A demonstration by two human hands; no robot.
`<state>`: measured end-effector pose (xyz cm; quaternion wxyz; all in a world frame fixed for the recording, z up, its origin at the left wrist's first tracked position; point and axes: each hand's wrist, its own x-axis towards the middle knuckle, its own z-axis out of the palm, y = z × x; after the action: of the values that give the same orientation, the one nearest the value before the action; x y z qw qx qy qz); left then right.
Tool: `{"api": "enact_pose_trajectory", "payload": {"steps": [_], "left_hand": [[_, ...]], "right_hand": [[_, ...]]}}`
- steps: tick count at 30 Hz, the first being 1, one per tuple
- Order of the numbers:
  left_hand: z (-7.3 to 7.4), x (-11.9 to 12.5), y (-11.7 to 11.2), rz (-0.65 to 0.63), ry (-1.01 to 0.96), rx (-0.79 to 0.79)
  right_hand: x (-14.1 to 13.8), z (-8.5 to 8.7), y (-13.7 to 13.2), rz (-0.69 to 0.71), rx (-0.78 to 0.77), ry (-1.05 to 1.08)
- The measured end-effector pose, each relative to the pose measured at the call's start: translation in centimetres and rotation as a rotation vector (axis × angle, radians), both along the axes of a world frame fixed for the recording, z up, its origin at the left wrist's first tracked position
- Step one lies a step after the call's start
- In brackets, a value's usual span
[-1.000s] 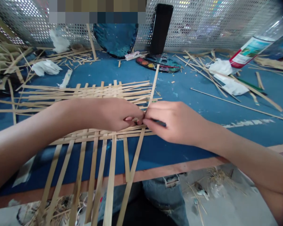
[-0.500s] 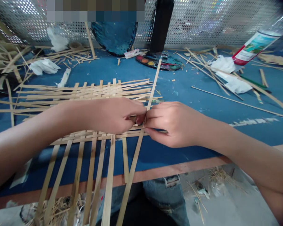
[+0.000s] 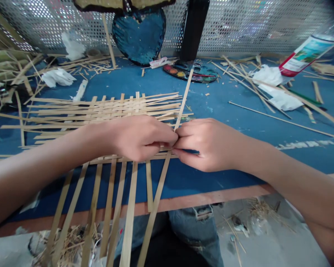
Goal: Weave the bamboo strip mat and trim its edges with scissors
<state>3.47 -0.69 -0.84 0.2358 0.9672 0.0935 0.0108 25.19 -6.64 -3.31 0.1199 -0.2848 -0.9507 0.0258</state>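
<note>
Two hands; one woven mat; one paint palette; one bottle.

Our blue-topped table carries a woven mat of bamboo strips under and left of our fingers. Beyond them lies a paint palette. Well right of them are crumpled tissues among loose strips. Far left of them we see another tissue and bamboo scraps.

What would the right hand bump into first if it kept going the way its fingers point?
The left hand. The right hand points leftward, and the two hands' fingertips seem to touch, meeting at the slanted bamboo strip between them.
</note>
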Motion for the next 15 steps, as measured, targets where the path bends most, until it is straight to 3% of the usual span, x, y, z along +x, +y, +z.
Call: {"api": "enact_pose_trajectory", "payload": {"steps": [9,15], "left_hand": [[-2.1,0.4,0.8,-0.016,-0.1,-0.111],[-2.3,0.4,0.6,0.096,-0.128,-0.234]], "right_hand": [[0.7,0.5,1.0,-0.011,-0.078,0.082],[0.8,0.1,1.7,0.02,-0.096,0.161]]}}
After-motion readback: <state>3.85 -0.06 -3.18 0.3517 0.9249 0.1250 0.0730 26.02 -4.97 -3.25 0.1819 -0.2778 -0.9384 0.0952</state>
